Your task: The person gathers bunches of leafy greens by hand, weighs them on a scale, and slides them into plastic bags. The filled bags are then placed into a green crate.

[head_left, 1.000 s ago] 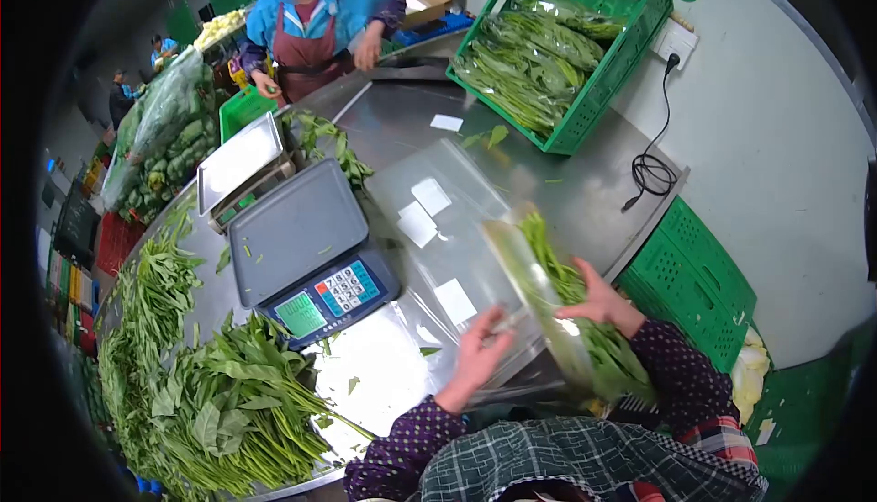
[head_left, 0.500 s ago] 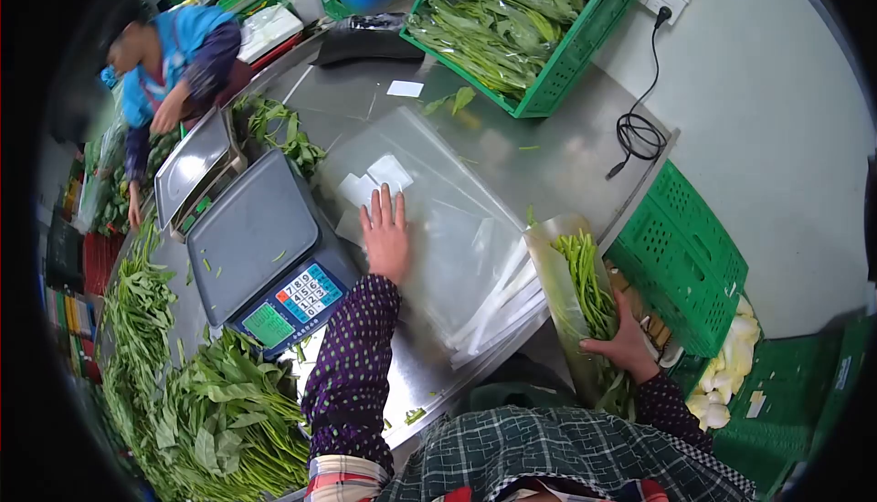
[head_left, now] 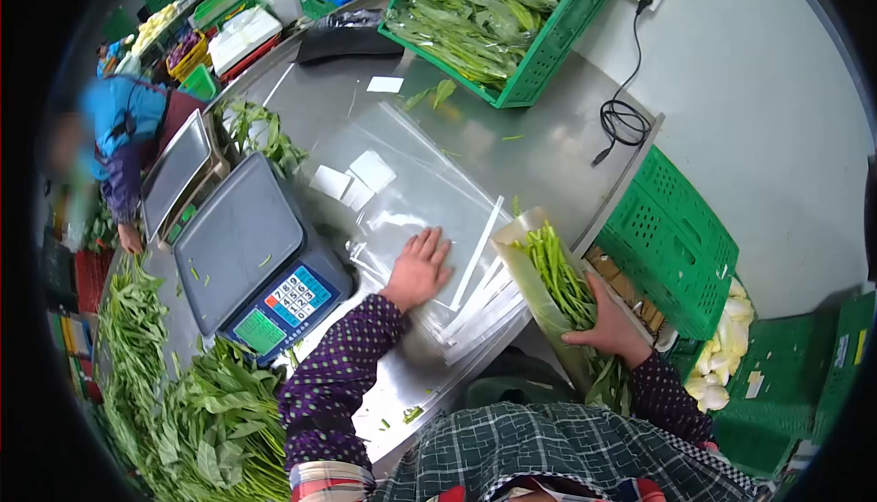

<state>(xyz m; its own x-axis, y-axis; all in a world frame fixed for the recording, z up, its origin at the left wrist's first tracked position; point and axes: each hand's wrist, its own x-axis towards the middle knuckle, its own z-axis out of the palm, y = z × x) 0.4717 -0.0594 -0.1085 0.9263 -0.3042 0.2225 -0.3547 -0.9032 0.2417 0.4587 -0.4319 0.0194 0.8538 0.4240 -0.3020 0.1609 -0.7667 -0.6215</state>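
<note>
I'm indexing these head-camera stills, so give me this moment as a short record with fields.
left hand: spread palm down on clear plastic bags
right hand: holding green stems in an open bag
nearer scale: a few green scraps on its tray
white slips: lying on the plastic bags
loose greens: heaped on the table, left of that scale
green crate: holds bagged greens
co-worker's hand: close to the loose greens

Leafy green bundle [head_left: 555, 274], bagged, slanted
</note>
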